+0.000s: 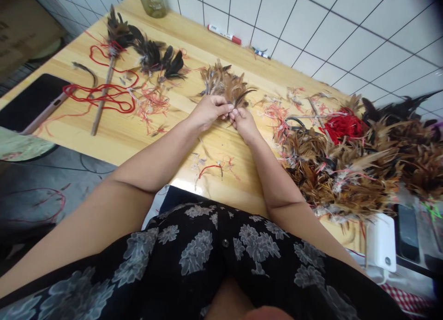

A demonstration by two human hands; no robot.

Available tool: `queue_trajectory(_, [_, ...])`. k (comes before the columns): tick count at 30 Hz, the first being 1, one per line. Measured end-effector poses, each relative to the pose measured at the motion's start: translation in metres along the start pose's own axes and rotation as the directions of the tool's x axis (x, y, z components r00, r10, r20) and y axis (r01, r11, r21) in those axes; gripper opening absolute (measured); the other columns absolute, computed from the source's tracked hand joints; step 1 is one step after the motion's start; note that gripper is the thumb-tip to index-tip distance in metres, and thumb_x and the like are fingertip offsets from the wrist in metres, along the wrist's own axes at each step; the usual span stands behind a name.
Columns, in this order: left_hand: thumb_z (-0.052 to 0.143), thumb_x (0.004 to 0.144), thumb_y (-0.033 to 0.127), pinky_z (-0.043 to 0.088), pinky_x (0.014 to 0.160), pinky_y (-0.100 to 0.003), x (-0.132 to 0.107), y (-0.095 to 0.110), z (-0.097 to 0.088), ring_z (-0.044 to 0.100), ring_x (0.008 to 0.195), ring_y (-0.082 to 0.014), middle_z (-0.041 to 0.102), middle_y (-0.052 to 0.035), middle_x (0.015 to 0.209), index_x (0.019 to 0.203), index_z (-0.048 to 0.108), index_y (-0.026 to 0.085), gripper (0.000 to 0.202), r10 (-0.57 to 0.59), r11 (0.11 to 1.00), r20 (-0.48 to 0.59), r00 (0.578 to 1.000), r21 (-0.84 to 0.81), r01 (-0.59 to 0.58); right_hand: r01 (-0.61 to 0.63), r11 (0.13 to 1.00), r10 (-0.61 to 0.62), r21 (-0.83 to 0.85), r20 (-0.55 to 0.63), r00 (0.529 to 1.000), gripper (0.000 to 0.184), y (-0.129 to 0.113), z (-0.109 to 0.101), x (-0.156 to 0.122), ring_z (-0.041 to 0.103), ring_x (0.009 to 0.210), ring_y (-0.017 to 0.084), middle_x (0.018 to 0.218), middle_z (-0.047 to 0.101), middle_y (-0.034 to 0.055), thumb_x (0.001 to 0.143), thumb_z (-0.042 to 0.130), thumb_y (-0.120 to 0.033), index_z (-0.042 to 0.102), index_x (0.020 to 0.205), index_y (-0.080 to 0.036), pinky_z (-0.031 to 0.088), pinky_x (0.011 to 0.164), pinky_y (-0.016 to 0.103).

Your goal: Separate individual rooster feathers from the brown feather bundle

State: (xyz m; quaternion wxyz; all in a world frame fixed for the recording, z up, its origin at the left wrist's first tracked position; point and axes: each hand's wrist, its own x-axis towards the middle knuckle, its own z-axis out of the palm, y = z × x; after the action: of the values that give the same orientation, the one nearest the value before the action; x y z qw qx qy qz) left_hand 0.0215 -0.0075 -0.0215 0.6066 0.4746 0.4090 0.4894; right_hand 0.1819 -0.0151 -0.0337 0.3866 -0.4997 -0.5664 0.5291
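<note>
Feather tuft (pixel 238 88) | left hand (pixel 212 111), right hand (pixel 245 125): fingertips together, pinching its base | feather heap (pixel 367 186): right of tuft

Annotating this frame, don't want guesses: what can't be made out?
Tan feathers: head view, pinched ends hidden by left hand and right hand.
Jar: head view, top cut off by upper edge.
Box: head view, printing blurred; rest cut off by left edge.
Red marker: head view, lettering too small.
Feather pile: head view, right end cut off by picture edge.

Both hands (pixel 210 111) (pixel 245 125) meet, fingertips (pixel 231 109) pinched, forearms (pixel 173 149) slanting inward.
</note>
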Motion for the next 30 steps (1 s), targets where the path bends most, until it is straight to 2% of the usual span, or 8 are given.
queue_trajectory(3, [0.113, 0.089, 0.022, 0.048, 0.058, -0.017, 0.001, -0.002, -0.002, 0.063, 0.057, -0.0076, 0.075, -0.0029, 0.066, 0.067, 0.076, 0.014, 0.044, 0.02, 1.0, 0.01, 1.0, -0.022, -0.02, -0.132, 0.989, 0.13, 0.064, 0.027, 0.991, 0.055, -0.025, 0.001, -0.012, 0.039, 0.062, 0.007, 0.065, 0.048, -0.0076, 0.126, 0.053, -0.014, 0.048, 0.072, -0.022, 0.036, 0.064, 0.017])
queue_trajectory(6, [0.122, 0.079, 0.041, 0.052, 0.059, -0.018, 0.002, -0.006, -0.007, 0.067, 0.059, -0.0094, 0.077, -0.0038, 0.068, 0.069, 0.078, 0.014, 0.053, 0.03, 0.997, 0.099, 0.995, -0.069, -0.023, -0.243, 0.965, 0.237, 0.1, 0.069, 0.969, 0.056, -0.046, 0.001, -0.023, 0.035, 0.055, 0.006, 0.059, 0.047, -0.0087, 0.127, 0.048, -0.012, 0.051, 0.071, -0.021, 0.032, 0.058, 0.016])
queue_trajectory(10, [0.124, 0.061, 0.072, 0.062, 0.063, -0.027, 0.002, -0.01, -0.013, 0.075, 0.063, -0.0168, 0.081, -0.0073, 0.073, 0.076, 0.083, 0.015, 0.072, 0.021, 0.994, 0.25, 0.968, -0.105, 0.006, -0.288, 0.955, 0.276, 0.075, 0.142, 0.951, 0.054, -0.058, -0.003, -0.029, 0.037, 0.05, 0.004, 0.055, 0.052, -0.0079, 0.123, 0.05, -0.004, 0.063, 0.072, -0.017, 0.027, 0.051, 0.016])
queue_trajectory(14, [0.123, 0.061, 0.077, 0.064, 0.063, -0.03, 0.004, -0.014, -0.015, 0.077, 0.063, -0.0191, 0.082, -0.0067, 0.075, 0.082, 0.084, 0.017, 0.075, 0.023, 0.996, 0.283, 0.959, -0.085, 0.002, -0.274, 0.959, 0.262, 0.072, 0.145, 0.954, 0.058, -0.053, -0.005, -0.028, 0.04, 0.049, 0.003, 0.055, 0.053, -0.007, 0.123, 0.054, -0.006, 0.06, 0.066, -0.017, 0.027, 0.05, 0.016])
queue_trajectory(18, [0.12, 0.069, 0.077, 0.061, 0.063, -0.03, 0.008, -0.018, -0.016, 0.072, 0.063, -0.0174, 0.077, -0.004, 0.071, 0.077, 0.079, 0.019, 0.071, 0.062, 0.993, 0.229, 0.971, -0.11, -0.037, -0.179, 0.974, 0.157, 0.138, 0.157, 0.975, 0.051, -0.032, -0.009, -0.019, 0.041, 0.052, 0.004, 0.062, 0.056, -0.0063, 0.123, 0.069, -0.026, 0.064, 0.072, -0.017, 0.032, 0.052, 0.016])
queue_trajectory(22, [0.121, 0.078, 0.06, 0.057, 0.062, -0.026, 0.013, -0.017, -0.021, 0.069, 0.064, -0.0141, 0.08, -0.0029, 0.077, 0.081, 0.08, 0.019, 0.058, 0.058, 0.984, 0.101, 0.993, -0.171, -0.04, -0.04, 0.993, 0.029, 0.112, 0.104, 0.994, 0.052, -0.01, -0.025, -0.005, 0.049, 0.062, 0.008, 0.071, 0.061, -0.0057, 0.101, 0.097, -0.063, 0.07, 0.086, -0.021, 0.041, 0.059, 0.019])
queue_trajectory(27, [0.122, 0.08, 0.045, 0.056, 0.061, -0.024, 0.014, -0.012, -0.025, 0.067, 0.064, -0.0123, 0.078, 0.0001, 0.078, 0.081, 0.079, 0.019, 0.05, 0.045, 0.97, 0.051, 0.998, -0.24, -0.031, 0.145, 0.989, -0.145, -0.011, -0.064, 0.987, 0.071, -0.002, -0.043, 0.005, 0.068, 0.092, 0.016, 0.087, 0.071, 0.0007, 0.092, 0.089, -0.092, 0.075, 0.093, -0.022, 0.057, 0.081, 0.028])
queue_trajectory(30, [0.122, 0.08, 0.042, 0.059, 0.065, -0.026, 0.01, -0.012, -0.02, 0.072, 0.069, -0.0146, 0.082, -0.0019, 0.083, 0.085, 0.082, 0.018, 0.047, 0.04, 0.975, 0.055, 0.998, -0.218, -0.027, 0.195, 0.98, -0.196, -0.049, -0.002, 0.981, 0.074, -0.002, -0.039, 0.006, 0.071, 0.098, 0.019, 0.092, 0.074, 0.0019, 0.086, 0.091, -0.095, 0.077, 0.091, -0.022, 0.06, 0.09, 0.032])
